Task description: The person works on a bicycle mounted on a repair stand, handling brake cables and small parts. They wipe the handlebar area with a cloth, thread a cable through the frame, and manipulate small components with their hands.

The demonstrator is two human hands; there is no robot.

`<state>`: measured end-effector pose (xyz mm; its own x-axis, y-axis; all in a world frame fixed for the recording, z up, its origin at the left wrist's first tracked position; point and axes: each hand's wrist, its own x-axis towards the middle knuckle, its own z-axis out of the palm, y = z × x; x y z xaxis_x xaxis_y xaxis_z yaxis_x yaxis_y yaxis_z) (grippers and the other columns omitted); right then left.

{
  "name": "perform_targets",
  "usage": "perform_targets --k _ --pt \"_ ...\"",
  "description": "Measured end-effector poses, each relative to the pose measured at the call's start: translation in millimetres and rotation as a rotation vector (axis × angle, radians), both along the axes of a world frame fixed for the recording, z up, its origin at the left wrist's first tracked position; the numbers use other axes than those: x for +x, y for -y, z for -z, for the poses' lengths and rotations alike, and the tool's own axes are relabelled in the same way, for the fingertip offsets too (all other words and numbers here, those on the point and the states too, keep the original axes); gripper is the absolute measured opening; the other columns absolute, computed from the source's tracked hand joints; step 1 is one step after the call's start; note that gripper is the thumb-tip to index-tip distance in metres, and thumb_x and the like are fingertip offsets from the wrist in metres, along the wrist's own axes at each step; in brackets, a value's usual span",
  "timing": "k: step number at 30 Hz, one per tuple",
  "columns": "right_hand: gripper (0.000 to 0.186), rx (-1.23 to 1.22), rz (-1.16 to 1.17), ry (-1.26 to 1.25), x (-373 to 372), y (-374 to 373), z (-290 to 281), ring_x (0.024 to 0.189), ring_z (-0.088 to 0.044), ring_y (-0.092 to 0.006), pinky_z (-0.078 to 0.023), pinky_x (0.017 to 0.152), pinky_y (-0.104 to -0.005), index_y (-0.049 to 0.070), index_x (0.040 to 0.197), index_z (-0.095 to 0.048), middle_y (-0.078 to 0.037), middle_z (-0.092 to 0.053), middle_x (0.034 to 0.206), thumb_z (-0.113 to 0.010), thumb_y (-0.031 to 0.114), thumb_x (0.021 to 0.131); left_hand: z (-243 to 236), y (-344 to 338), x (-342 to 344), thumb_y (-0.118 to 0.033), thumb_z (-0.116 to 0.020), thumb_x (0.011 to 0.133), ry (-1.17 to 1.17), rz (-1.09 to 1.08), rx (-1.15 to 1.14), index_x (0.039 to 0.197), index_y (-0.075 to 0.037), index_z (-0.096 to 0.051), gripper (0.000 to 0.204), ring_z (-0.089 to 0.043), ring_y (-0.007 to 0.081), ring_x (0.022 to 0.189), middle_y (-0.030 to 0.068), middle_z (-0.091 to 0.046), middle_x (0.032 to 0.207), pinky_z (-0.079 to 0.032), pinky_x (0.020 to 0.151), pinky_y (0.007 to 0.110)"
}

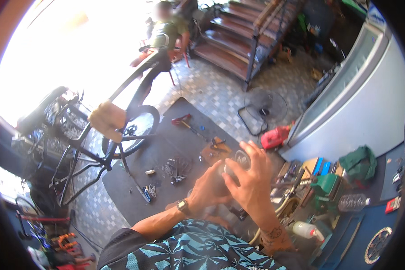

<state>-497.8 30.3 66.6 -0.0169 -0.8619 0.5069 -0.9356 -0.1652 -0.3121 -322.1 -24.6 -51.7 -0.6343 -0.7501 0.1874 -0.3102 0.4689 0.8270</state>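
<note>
Close in front of me, my left hand [208, 185] and my right hand [254, 182] meet around a dark, round-ended thing [242, 158]. Its circular grey face shows between the right thumb and fingers; its kind is not clear. The left fingers close round its lower part, mostly hidden by the right hand. Curled over the top are the right fingers, gripping it too. Beyond the hands, a brown board [209, 155] with a small black tool lies on a dark grey mat [184, 108]. Small metal parts [175, 170] are spread on the mat left of my hands.
A bicycle frame [83, 153] with a tan cloth [107, 120] stands left. A red-handled tool [181, 120] lies on the mat. Right are a green vise [325, 184], a plastic bottle [353, 203] and a fridge [355, 103]. A person [164, 33] sits near the stairs [225, 54].
</note>
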Motion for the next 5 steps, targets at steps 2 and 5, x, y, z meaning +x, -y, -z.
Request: perform_targets --k 2,5 --pt "0.075 -0.05 -0.135 0.127 17 1 -8 0.132 -0.055 -0.0372 -0.041 0.112 -0.0511 0.011 0.149 -0.053 -0.018 -0.058 0.143 -0.085 0.019 0.082 -16 -11 18 -0.032 -0.094 0.068 -0.075 -0.061 0.027 0.162 -0.003 -0.026 0.12 -0.059 0.0385 0.134 0.0228 -0.055 0.15 -0.049 0.112 0.046" --pt "0.076 0.008 -0.503 0.668 39 22 -9 0.144 -0.045 -0.043 -0.035 0.116 -0.0559 0.022 0.159 -0.041 -0.017 -0.038 0.167 -0.078 0.021 0.092 -39 -11 50 -0.035 -0.091 0.075 -0.174 -0.12 0.075 0.164 -0.004 -0.022 0.117 -0.055 0.0375 0.139 0.0218 -0.049 0.156 -0.046 0.114 0.046"
